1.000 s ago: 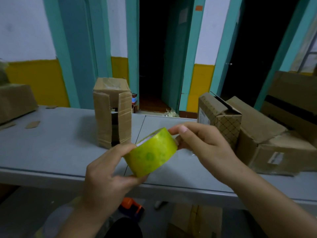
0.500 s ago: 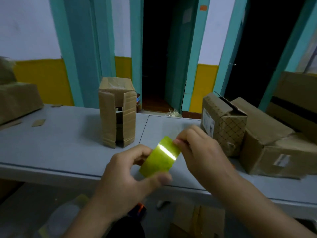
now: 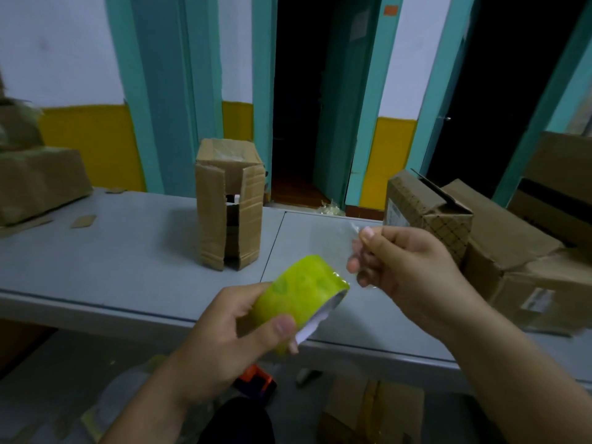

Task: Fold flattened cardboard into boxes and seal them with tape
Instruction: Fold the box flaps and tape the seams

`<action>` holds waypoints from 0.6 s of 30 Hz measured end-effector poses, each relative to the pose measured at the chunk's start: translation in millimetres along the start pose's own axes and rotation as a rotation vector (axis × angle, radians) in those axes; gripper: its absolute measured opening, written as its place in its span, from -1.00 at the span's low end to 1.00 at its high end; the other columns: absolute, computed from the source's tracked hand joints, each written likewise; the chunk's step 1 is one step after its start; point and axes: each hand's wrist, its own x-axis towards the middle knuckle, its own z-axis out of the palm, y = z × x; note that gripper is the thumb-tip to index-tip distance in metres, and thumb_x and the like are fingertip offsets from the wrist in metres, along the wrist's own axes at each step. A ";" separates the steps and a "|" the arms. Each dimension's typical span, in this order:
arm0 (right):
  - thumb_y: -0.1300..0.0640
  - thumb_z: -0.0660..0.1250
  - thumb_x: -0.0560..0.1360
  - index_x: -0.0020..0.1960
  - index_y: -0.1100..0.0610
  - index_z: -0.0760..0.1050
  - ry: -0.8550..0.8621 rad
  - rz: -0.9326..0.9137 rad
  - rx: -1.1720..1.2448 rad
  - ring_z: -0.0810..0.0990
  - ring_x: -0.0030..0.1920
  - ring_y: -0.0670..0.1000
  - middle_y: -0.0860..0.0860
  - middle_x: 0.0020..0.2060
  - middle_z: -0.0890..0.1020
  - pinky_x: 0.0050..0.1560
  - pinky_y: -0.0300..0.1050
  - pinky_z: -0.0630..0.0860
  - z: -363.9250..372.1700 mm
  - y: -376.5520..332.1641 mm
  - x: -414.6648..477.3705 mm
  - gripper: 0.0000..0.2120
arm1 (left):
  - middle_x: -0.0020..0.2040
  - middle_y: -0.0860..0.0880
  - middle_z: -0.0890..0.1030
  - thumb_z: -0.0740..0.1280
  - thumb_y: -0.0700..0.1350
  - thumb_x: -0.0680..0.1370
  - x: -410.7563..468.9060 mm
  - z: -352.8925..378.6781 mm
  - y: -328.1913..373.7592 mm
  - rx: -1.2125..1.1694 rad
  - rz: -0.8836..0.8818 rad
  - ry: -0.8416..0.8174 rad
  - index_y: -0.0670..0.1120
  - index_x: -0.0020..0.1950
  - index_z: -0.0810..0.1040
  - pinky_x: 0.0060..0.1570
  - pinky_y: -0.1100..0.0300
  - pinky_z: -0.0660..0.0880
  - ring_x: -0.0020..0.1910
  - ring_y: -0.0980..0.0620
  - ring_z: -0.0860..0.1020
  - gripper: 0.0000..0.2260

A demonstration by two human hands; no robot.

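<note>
Your left hand [image 3: 224,334] grips tape roll [image 3: 301,290] over near edge of surface [image 3: 112,251], steadying it for unwind. Your right hand [image 3: 407,270] pinches clear tape end [image 3: 350,232], held off roll to stretch strip. Box [image 3: 229,216] stands upright mid-surface (open seam faces you, likely tape target).

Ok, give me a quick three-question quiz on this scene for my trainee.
1. True or false: the left hand grips the yellow-green roll of tape.
2. The right hand pinches: A) a knife; B) a clear strip of tape; C) a cardboard flap.
3. Fill in: the tall brown cardboard box stands upright on the grey ____.
Key: 1 true; 2 B; 3 table.
</note>
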 end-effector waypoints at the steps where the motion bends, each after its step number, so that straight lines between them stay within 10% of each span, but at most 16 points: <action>1: 0.18 0.22 0.68 -0.06 0.31 0.55 -0.021 0.039 0.075 0.63 -0.22 0.05 0.15 -0.27 0.62 -0.22 -0.12 0.57 1.0 -1.7 0.8 -0.74 | -0.25 -0.15 0.66 0.46 0.30 0.51 2.0 -1.0 -3.5 -0.059 0.019 0.041 -0.12 -0.04 0.69 -0.06 0.09 0.56 -0.20 -0.10 0.65 -0.54; 7: 0.22 0.28 0.66 -0.04 0.34 0.57 0.026 0.018 0.358 0.69 -0.19 0.08 0.14 -0.24 0.64 -0.07 -0.12 0.68 27.0 -10.2 10.9 -0.80 | 0.26 -0.11 0.65 0.28 0.09 0.66 24.4 1.3 -12.2 -0.372 -0.050 0.360 0.20 0.43 0.48 0.06 -0.12 0.62 0.17 -0.19 0.67 -0.67; 12: 0.23 0.31 0.66 -0.13 0.29 0.63 0.059 -0.068 0.252 0.72 -0.17 0.11 0.16 -0.24 0.68 -0.07 -0.10 0.68 59.5 -24.0 18.4 -0.76 | 0.51 0.15 0.35 0.35 0.15 0.61 25.3 5.7 -1.1 0.359 0.208 0.398 0.38 0.47 0.37 0.37 -0.04 0.49 0.49 0.08 0.42 -0.56; 15: 0.25 0.34 0.64 0.06 0.24 0.58 0.063 -0.103 0.232 0.74 -0.16 0.15 0.14 -0.25 0.71 -0.09 -0.08 0.68 71.8 -30.5 16.6 -0.93 | 0.41 0.18 0.46 0.47 -0.08 0.61 26.0 3.5 5.3 0.486 0.300 0.413 0.29 0.41 0.45 0.28 0.19 0.55 0.42 0.16 0.46 -0.55; 18: 0.41 0.32 0.59 0.31 0.03 0.40 -0.008 -0.098 0.277 0.72 -0.17 0.21 0.15 -0.26 0.69 -0.14 -0.01 0.67 75.0 -32.9 17.4 -0.59 | 0.12 0.18 0.64 0.35 -0.33 0.64 20.5 -0.6 11.4 0.427 0.265 0.471 0.17 0.22 0.58 -0.05 0.37 0.60 0.18 0.20 0.60 -0.62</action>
